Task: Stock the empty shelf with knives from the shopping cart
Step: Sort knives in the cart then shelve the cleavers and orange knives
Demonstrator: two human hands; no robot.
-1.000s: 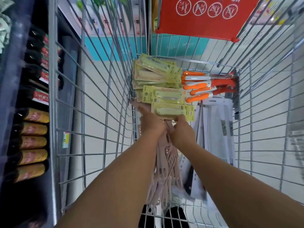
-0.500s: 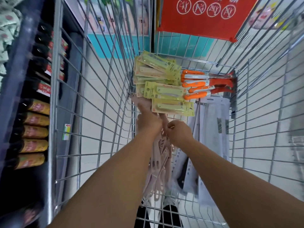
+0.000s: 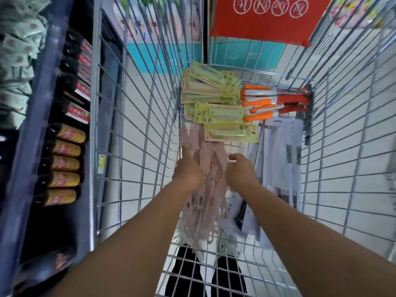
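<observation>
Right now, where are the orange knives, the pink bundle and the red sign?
Orange knives (image 3: 260, 102): head view, on a handle.
Pink bundle (image 3: 211, 168): head view, on its middle between the hands.
Red sign (image 3: 263, 22): head view, on its face.

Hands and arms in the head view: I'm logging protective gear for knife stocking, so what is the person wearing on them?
Nothing shows: the left hand and right hand are gloveless, both forearms bare, with no sleeves, watch or rings in view.

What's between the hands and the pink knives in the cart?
Nothing visible. The left hand and right hand are already on the pink knives, at either side of the bundle; the green knife cards lie beyond.
</observation>
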